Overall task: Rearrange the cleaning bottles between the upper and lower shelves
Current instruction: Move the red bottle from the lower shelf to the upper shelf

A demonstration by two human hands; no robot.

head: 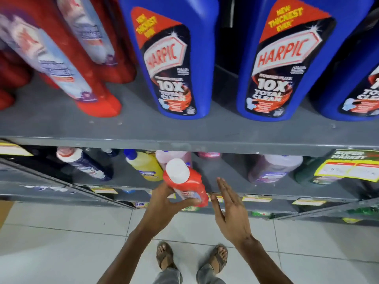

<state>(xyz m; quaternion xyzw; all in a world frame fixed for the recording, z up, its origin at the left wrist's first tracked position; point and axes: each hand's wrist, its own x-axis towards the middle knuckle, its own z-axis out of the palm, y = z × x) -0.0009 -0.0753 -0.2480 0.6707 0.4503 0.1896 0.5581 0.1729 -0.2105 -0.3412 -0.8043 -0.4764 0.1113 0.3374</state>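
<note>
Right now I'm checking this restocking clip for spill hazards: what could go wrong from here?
1. The left hand alone grips the small red bottle low on its body, tilted, over tiled floor and sandalled feet; it might slip and drop. The right hand is open beside it, not supporting.
2. The lower shelf is crowded near the yellow bottle; pushing the red one in could topple neighbours.

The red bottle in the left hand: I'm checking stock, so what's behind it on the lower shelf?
Right behind the red bottle stands a pink bottle, with a yellow bottle beside it. The pink one's lower half is covered.
</note>
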